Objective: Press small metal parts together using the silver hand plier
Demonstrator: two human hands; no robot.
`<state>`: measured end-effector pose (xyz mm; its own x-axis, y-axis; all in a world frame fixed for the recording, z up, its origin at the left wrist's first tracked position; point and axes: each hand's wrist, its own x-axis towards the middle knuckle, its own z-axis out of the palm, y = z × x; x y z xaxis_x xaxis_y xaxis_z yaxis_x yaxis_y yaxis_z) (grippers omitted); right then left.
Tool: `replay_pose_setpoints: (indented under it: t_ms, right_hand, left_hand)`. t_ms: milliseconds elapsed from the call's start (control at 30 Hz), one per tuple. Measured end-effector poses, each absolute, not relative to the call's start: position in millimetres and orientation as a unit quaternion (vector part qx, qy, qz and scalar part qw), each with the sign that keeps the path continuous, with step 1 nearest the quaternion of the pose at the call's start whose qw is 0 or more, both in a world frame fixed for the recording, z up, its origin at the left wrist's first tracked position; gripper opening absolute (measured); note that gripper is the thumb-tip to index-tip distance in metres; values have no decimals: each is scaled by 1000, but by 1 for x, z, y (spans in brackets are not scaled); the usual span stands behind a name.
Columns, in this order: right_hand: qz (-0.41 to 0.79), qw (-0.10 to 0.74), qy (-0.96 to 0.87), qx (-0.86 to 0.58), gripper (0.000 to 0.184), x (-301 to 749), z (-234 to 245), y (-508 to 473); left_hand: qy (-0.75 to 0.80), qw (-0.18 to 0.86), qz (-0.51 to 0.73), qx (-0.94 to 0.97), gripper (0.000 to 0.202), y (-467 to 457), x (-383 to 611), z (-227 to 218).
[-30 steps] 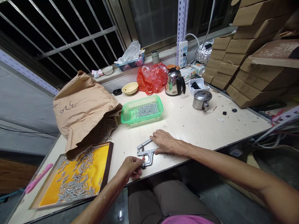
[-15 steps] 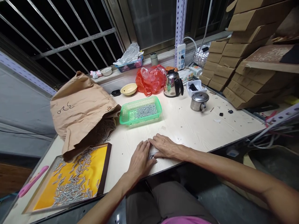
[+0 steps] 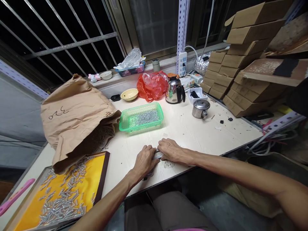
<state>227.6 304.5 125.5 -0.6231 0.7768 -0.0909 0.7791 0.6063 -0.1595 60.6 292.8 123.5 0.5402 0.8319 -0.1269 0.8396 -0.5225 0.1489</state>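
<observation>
My left hand (image 3: 144,159) lies palm down over a metal hand press (image 3: 157,156) near the table's front edge, fingers curled on it. My right hand (image 3: 169,149) rests beside it on the right, its fingers wrapped on the tool's handles. Only a sliver of grey metal shows between the two hands, and a dark tip pokes out below the left hand. A green basket (image 3: 125,125) of small metal pins stands a little beyond the hands. A yellow tray (image 3: 101,179) with several loose pins lies at the front left.
A large brown paper sack (image 3: 77,112) slumps at the left, spilling pins. Behind stand a kettle (image 3: 173,91), a lidded steel mug (image 3: 200,108), a red plastic bag (image 3: 151,84) and a yellow bowl (image 3: 129,94). Stacked cardboard boxes (image 3: 243,73) fill the right. A pink tool (image 3: 14,196) lies far left.
My left hand left the tool's jaw end, where it pinched a small part, and now covers the tool from above. My right hand closed on the handles. The view shifted slightly.
</observation>
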Motion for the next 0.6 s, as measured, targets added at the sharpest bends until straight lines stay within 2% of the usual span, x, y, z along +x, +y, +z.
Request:
replay_pose_setpoints:
  t_ms: [200,333,433,533,600]
  right_hand:
    - [-122,58,899,416,9,225,135,313]
    - [-127,48,901,413,8,225,130,313]
    - [-109,-3,903,415,14,231,118,310]
    - [-118,-71,908,395,40,243,107,313]
    - [-164,-95,912,364,42,252,103,318]
  left_hand:
    - [508,98,-9,856,14,290,65,122]
    - [511,99,-10,854,12,293,66,124]
    - [523,92,4,847,14,288,65,120]
    - [539,69,69,836,33,270,64,108]
    - [537,52,116,834,41,252,67,96]
